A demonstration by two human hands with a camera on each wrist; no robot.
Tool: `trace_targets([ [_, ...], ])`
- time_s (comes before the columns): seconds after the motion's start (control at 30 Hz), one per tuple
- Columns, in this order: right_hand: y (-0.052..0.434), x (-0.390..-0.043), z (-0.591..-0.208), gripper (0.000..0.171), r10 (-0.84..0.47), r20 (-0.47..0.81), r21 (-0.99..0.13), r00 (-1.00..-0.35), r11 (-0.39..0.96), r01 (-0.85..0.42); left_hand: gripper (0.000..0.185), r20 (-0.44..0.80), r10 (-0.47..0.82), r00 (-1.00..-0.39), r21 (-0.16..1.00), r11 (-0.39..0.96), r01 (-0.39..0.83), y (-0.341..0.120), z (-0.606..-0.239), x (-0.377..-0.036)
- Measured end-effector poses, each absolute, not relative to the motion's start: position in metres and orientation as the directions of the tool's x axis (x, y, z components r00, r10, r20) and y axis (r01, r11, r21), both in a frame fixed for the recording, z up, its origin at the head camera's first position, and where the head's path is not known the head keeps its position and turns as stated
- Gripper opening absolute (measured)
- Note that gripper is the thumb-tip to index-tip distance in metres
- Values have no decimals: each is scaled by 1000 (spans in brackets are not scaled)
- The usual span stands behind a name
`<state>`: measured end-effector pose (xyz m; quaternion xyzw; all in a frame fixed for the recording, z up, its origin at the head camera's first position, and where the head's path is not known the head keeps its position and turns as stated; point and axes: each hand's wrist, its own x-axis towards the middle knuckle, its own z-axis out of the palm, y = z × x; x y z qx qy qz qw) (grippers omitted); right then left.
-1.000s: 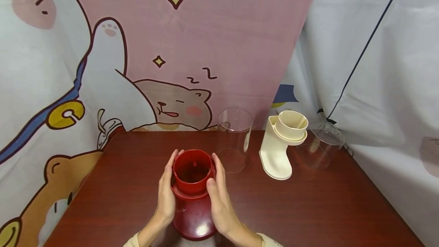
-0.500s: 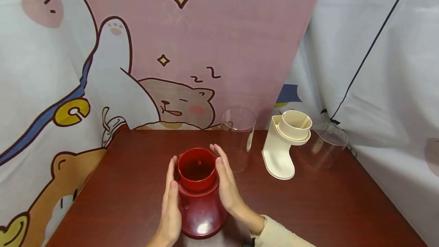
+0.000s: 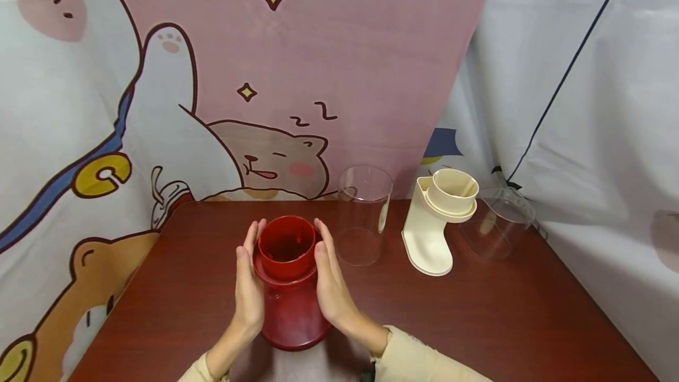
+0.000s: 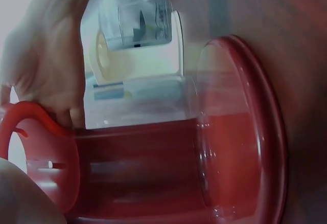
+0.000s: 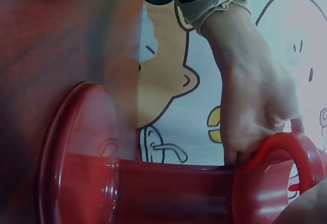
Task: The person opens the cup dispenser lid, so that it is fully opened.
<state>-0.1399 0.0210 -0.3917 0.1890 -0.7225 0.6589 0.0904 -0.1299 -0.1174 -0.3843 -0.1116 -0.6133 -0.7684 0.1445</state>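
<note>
A glossy red plastic stand [image 3: 297, 314], with a wide round base, a narrower column and a cup-like top, is between my two hands near the front of the table. On its left side my left hand [image 3: 248, 296] holds it just below the top rim, fingers reaching toward the back. Opposite, my right hand [image 3: 335, 295] holds the collar, thumb against the front of the cup. The left wrist view has the red flange [image 4: 56, 173] close up, with the right hand [image 4: 53, 65] touching it. In the right wrist view the left hand's fingertips are partly hidden behind the flange.
Behind the right hand stands a clear cylinder [image 3: 366, 223]. Farther right is a cream-coloured stand [image 3: 428, 246] with a round cup on top, partly in front of a second clear container [image 3: 495, 231]. A cartoon cloth [image 3: 382, 75] hangs along the dark red table's [image 3: 504, 317] back edge.
The red stand has moved away from me, toward the back of the table. Half a second ago both hands lay flatter along its sides; now they hold it closer under the rim.
</note>
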Motion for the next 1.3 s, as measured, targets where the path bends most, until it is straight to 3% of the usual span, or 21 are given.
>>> trace_targets([
  [0.27,11,-160,-382,46,-168,349,-925,-922,98,-368,44,358,-149,-922,919,-117,376,-126,-386,-164],
  [0.5,-7,-201,-406,51,-137,386,-898,-912,172,-406,44,361,-201,-911,920,-84,383,-136,-388,-186],
  [0.97,-24,-266,-410,51,-90,482,-843,-872,222,-489,43,410,-143,-901,896,-120,427,-156,-393,-251],
  [1.2,-23,-259,-399,48,-83,452,-860,-888,222,-459,44,403,-124,-907,899,-133,418,-158,-397,-259],
  [1.3,-21,-258,-399,51,-87,406,-879,-910,235,-415,45,395,-101,-913,912,-76,402,-162,-394,-255],
])
